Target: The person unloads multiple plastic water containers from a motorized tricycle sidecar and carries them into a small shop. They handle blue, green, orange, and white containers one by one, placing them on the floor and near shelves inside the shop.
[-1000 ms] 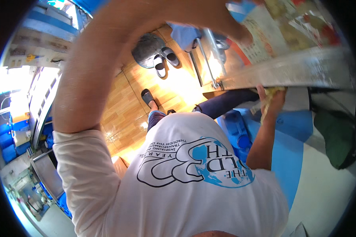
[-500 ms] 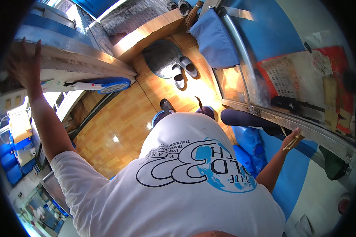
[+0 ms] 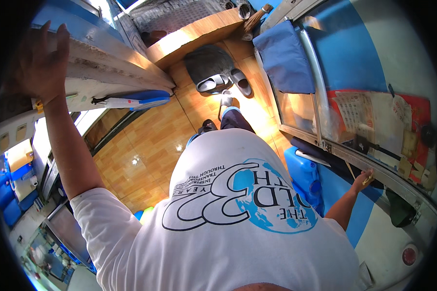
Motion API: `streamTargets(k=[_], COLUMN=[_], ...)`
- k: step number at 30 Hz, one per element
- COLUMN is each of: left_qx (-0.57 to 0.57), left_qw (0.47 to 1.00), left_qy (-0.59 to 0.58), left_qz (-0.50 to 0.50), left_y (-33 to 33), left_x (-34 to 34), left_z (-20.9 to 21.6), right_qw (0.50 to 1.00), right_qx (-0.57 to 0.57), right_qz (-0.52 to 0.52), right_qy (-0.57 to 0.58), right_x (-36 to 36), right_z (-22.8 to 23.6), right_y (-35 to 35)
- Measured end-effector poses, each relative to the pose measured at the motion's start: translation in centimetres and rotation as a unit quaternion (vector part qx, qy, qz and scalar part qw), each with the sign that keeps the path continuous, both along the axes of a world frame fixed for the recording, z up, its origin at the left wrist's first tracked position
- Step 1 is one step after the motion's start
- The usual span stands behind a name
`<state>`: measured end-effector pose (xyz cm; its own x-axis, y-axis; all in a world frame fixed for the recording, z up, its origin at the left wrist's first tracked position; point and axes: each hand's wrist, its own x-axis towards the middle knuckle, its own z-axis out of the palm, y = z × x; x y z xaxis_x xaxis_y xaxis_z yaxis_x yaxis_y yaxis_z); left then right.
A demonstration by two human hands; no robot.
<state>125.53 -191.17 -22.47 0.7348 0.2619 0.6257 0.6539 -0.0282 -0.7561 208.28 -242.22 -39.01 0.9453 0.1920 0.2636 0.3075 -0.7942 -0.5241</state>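
Note:
My left hand is raised at the upper left, fingers spread, beside the edge of a white wall. Whether its palm touches the wall is hidden in the dark rim. Out to the right, my right hand is closed around a thin tan stick, next to the metal rail of a glass-fronted cabinet. On a dark mat ahead lie two grey slippers, one turned sideways. My forward foot is just short of them.
A blue cloth hangs over the cabinet's corner. Blue plastic jugs stand below it on the right. A tiled step rises beyond the mat, with a broom by it. A blue-and-white racket-shaped thing hangs on the left wall.
One foot has stepped forward toward the mat. A slipper there has turned sideways and shifted left. My left hand looks larger and higher; my right hand still grips the stick.

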Motion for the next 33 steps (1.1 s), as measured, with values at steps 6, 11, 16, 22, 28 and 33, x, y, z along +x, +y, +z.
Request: streamTargets(k=[6, 11, 16, 22, 28, 33], left_qx=[-0.002, 0.001, 0.022, 0.023, -0.010, 0.025], left_qw=[0.997, 0.997, 0.992, 0.990, 0.984, 0.995], left_qy=[-0.049, -0.075, -0.120, -0.137, -0.153, -0.067], left_qz=[-0.051, -0.009, 0.014, -0.036, -0.093, -0.065], left_y=[-0.2, -1.2, -2.1, -1.8, -2.2, -2.9], left_x=[0.6, 1.2, 1.3, 0.8, 1.5, 1.7], left_z=[-0.3, -0.5, -1.8, -2.1, -1.4, -0.7], right_qw=[0.999, 0.999, 0.999, 0.997, 0.998, 0.999], right_qx=[0.033, 0.027, 0.033, 0.061, 0.056, 0.026], right_qz=[-0.006, 0.021, -0.016, -0.044, -0.039, -0.019], right_qy=[0.008, -0.024, -0.023, -0.016, -0.011, -0.025], right_x=[0.1, 0.5, -0.7, -2.2, -2.1, -1.5], right_z=[-0.5, -1.5, -2.0, -2.0, -2.0, -2.1], right_y=[-0.5, -1.4, -1.8, -1.4, -1.5, -1.3])
